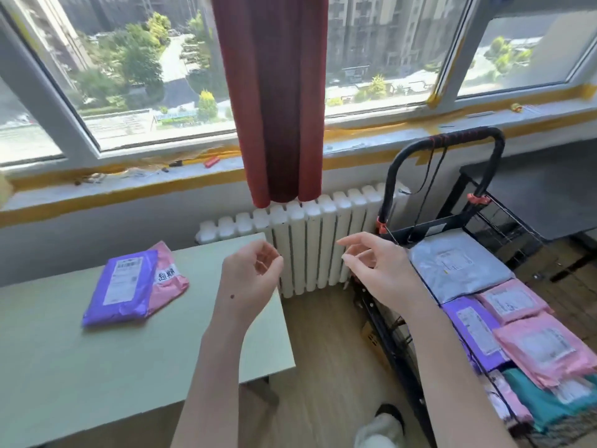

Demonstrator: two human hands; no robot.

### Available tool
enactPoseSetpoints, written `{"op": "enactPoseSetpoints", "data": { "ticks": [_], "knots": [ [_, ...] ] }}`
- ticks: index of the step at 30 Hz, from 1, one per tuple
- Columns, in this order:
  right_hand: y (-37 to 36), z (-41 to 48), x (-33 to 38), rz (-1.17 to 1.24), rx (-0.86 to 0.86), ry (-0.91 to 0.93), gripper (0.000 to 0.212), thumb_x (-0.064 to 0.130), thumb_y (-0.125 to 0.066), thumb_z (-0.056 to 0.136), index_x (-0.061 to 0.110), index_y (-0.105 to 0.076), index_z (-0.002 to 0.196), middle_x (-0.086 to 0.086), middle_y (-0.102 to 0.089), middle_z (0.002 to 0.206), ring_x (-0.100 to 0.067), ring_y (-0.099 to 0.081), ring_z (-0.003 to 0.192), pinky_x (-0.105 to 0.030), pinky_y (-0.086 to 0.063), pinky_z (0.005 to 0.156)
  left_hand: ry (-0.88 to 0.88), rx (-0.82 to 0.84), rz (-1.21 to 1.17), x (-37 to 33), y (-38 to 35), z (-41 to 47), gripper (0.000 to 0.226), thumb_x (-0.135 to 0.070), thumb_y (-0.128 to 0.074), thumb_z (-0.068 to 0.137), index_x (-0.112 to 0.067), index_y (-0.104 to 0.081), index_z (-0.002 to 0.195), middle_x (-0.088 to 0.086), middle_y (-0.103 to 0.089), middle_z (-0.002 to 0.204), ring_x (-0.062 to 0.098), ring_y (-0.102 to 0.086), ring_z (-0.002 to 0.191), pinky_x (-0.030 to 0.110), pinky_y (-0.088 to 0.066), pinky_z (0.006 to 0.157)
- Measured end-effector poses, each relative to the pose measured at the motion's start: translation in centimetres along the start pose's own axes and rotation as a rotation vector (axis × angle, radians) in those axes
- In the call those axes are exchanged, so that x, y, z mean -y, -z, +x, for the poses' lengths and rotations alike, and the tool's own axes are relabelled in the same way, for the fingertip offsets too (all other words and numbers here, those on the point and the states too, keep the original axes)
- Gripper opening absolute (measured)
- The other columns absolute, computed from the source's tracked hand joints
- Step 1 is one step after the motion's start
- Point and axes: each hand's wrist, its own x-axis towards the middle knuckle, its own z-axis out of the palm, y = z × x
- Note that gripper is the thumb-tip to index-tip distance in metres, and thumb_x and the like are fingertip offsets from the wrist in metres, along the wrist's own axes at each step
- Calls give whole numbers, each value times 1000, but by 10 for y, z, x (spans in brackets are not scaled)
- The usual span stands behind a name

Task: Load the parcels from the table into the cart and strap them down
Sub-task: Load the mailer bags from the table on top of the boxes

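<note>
On the head view, my left hand (255,270) hangs over the far right corner of the desk (97,367), grip slack, with the fingers loosely curled on nothing. My right hand (378,266) hovers just left of the cart (426,228), grip released. On the desk, a purple parcel (119,286) overlaps a pink parcel (171,279). A grey parcel (458,270) lies in the cart.

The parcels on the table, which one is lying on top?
The purple parcel is on top. It covers most of the pink parcel, which only pokes out from under its right side on the table.
</note>
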Motion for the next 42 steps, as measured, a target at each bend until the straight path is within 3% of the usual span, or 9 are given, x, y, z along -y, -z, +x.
{"op": "enactPoseSetpoints", "data": {
  "ticks": [5,12,17,23,29,34,36,39,42],
  "knots": [
    [-47,0,41,-56,167,84,20,23,-59,94,33,-63,111,14,-63,93,0,-61,84,-13,-51,63,105,-110,-34,25,48,-26,14,-9,-63,86,-15,-59,74,-2,-61,69,5,-54,61,5,-40,57],
    [-116,13,91,-74,415,224,18,25,-58,95,35,-61,110,17,-61,93,6,-59,84,-12,-47,68,287,-302,-51,71,97,-52,16,-11,-65,84,-16,-58,70,-8,-55,60,3,-49,56,12,-38,56],
    [-164,37,114,-23,520,320,19,15,-61,92,26,-66,107,13,-63,89,6,-58,84,-3,-44,73,357,-412,-18,95,125,-52,15,-10,-66,85,-15,-60,72,-7,-60,63,3,-54,61,9,-41,58],
    [-214,77,130,38,610,339,19,10,-61,90,20,-68,105,14,-60,82,8,-55,67,-4,-41,63,449,-453,51,131,144,-28,14,-8,-66,83,-13,-60,71,-7,-60,64,0,-53,56,8,-39,55],
    [-258,112,126,68,708,272,22,10,-60,88,23,-69,103,4,-64,90,-4,-60,68,-13,-45,58,570,-417,115,175,145,1,11,-9,-62,83,-12,-61,72,-6,-60,65,3,-52,56,7,-39,54],
    [-296,135,118,51,778,199,25,6,-59,87,27,-66,99,0,-65,92,-6,-60,70,-11,-44,53,697,-435,127,223,155,13,9,-11,-62,82,-11,-63,73,-4,-63,67,10,-56,62,9,-37,55],
    [-313,142,114,60,818,154,27,6,-61,86,28,-65,101,0,-66,95,-7,-62,75,-14,-48,59,726,-437,117,241,160,17,9,-11,-64,82,-12,-65,73,1,-65,72,15,-58,66,16,-40,60],
    [-345,148,110,157,901,29,34,6,-66,85,29,-62,109,-3,-65,107,-10,-64,86,-34,-55,81,801,-428,94,268,169,20,9,-8,-65,81,-14,-67,74,3,-67,77,18,-60,74,21,-40,68],
    [-382,153,107,225,919,-91,39,4,-67,85,24,-59,119,-5,-61,117,-12,-62,92,-27,-53,78,874,-374,77,306,179,27,11,-10,-65,80,-17,-68,73,4,-67,79,21,-63,82,22,-40,70]
  ]
}}
